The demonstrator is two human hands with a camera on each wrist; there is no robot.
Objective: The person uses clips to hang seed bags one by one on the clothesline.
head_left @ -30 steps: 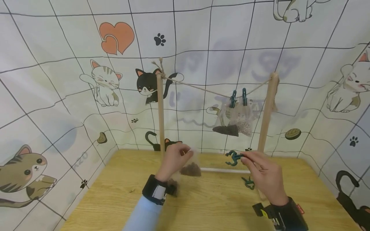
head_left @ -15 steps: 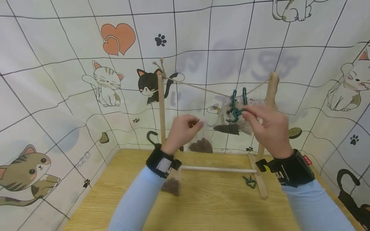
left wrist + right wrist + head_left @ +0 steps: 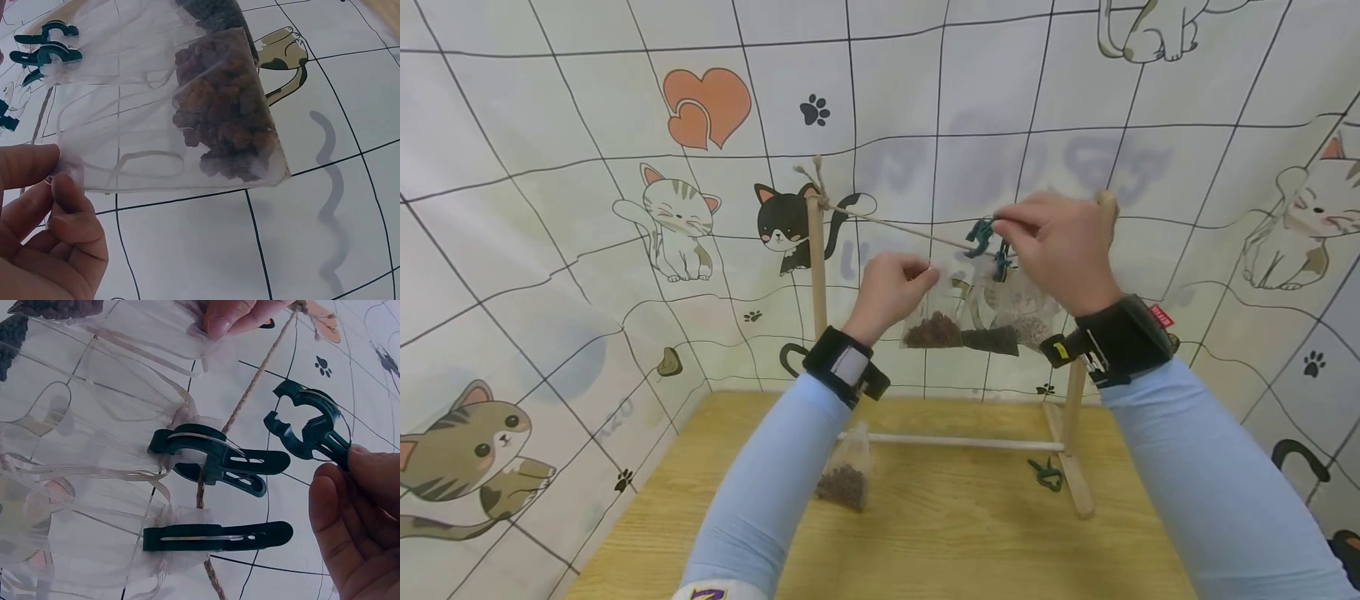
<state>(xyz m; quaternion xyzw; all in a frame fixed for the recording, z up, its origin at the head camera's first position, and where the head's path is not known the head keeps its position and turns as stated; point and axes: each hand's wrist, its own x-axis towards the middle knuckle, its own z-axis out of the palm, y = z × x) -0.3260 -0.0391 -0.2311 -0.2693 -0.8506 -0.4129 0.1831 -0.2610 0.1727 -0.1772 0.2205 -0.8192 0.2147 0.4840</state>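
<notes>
My left hand (image 3: pixel 891 296) pinches the top of a sheer drawstring bag (image 3: pixel 225 112) with reddish-brown chunks in its bottom. It hangs just left of two other bags on the twine (image 3: pixel 910 232). My right hand (image 3: pixel 1063 246) pinches a dark green clothespin (image 3: pixel 306 419) by its handles; its jaws are spread apart, close to the twine. Two green clothespins, one (image 3: pixel 219 456) nearer that hand and another (image 3: pixel 215 537) beyond it, clip the hanging bags to the twine. One hanging bag holds dark grains (image 3: pixel 992 340), the other pale bits (image 3: pixel 1028 329).
A wooden frame with a left post (image 3: pixel 817 267) and a low crossbar (image 3: pixel 955 441) stands on the wooden table (image 3: pixel 955 533). Another filled bag (image 3: pixel 844 479) sits at left, and a green clothespin (image 3: pixel 1047 474) lies near the right foot. A cat-print cloth (image 3: pixel 895 83) surrounds the table.
Both hands have risen from near the table to the twine. The left hand brought the bag of reddish-brown chunks up beside the hanging bags; the right brought the clothespin up and left.
</notes>
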